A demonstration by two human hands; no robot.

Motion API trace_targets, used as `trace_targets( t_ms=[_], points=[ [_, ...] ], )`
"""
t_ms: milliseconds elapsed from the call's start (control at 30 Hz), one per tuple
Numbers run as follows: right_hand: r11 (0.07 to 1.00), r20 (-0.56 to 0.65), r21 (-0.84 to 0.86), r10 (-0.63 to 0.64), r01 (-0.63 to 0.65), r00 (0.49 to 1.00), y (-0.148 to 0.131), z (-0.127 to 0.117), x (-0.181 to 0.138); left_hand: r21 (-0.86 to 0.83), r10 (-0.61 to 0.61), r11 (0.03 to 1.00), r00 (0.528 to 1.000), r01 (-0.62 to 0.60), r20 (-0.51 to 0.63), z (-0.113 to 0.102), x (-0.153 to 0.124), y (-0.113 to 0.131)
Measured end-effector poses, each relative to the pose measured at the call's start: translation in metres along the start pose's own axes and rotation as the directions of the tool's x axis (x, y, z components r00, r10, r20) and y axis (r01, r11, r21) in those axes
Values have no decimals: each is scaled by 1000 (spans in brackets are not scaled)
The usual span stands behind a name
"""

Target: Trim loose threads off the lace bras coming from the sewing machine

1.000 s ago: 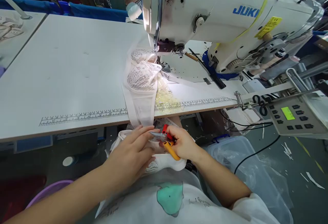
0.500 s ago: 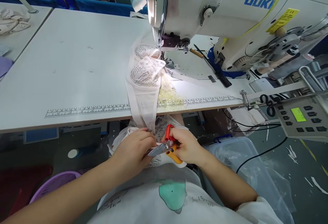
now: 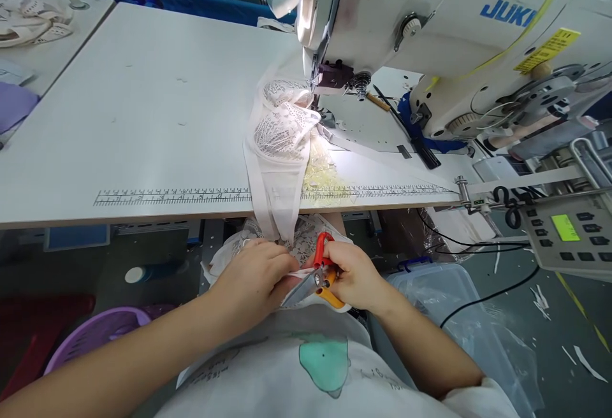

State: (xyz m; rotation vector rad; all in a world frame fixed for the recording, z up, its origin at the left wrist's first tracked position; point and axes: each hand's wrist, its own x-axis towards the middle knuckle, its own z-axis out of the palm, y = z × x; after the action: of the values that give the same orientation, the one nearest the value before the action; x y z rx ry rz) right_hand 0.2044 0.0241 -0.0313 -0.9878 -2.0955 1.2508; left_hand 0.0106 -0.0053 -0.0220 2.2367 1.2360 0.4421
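In my lap, my left hand (image 3: 261,276) is closed on the edge of a white lace bra (image 3: 306,233). My right hand (image 3: 356,274) grips a pair of scissors (image 3: 306,287) with red and orange handles. The blades point left and lie beside my left fingers, where a thin white strip runs; whether they are fully closed I cannot make out. A second pale lace bra (image 3: 282,131) lies on the table at the needle of the sewing machine (image 3: 363,23), its band draping over the front edge toward my lap.
A printed ruler (image 3: 191,196) runs along the front of the white table (image 3: 143,118). Black tweezers (image 3: 421,144) lie beside the machine base. A control panel (image 3: 568,230) juts out at right. Below are a clear plastic bin (image 3: 440,278) and a purple basket (image 3: 95,335).
The view has shifted, so the table and machine sit slightly farther right and the table edge higher. Both hands stay in the lap, with the scissor blades angled a little more downward.
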Motion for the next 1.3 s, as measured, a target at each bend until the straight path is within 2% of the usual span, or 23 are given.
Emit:
trace_targets(
  t_ms=[100, 200, 367, 467, 567, 733, 833, 1000, 1100, 1200, 1300],
  points=[
    [1000, 1, -23, -9, 9, 1000, -1, 2, 0, 11, -13, 1000, 1000, 13, 16, -1, 1, 2],
    [999, 13, 42, 33, -34, 999, -2, 3, -1, 38, 11, 999, 999, -13, 32, -3, 3, 4],
    [993, 32, 96, 68, -70, 997, -5, 3, -1, 205, 102, 973, 995, -101, 4, -8, -2, 2],
    [997, 1, 54, 46, -46, 999, -5, 3, -1, 319, 113, 941, 993, -113, 17, -18, -10, -2],
    [999, -28, 42, 35, -33, 999, -2, 3, -2, 345, 88, 934, 995, -95, 37, -32, -20, -8],
    [998, -23, 53, 48, -47, 999, 3, 1, -5, 153, 17, 988, 999, -12, -32, -54, -37, -19],
    [997, -8, 75, 28, -27, 1000, 4, 1, -9, -15, -20, 1000, 1000, 20, -11, -59, -45, -20],
    [987, 17, 151, 61, -63, 998, 5, 4, -16, -232, -50, 972, 999, 45, -13, -62, -49, -15],
    [986, 33, 147, 69, -73, 997, 4, 6, -19, -342, 0, 940, 1000, -9, -26, -64, -51, -16],
    [990, 46, 123, 61, -67, 997, 0, 5, -21, -365, 23, 930, 998, -42, -57, -65, -53, -17],
    [996, 46, 84, 33, -36, 998, -2, 5, -23, -311, 14, 950, 998, -33, -63, -68, -52, -13]
  ],
)
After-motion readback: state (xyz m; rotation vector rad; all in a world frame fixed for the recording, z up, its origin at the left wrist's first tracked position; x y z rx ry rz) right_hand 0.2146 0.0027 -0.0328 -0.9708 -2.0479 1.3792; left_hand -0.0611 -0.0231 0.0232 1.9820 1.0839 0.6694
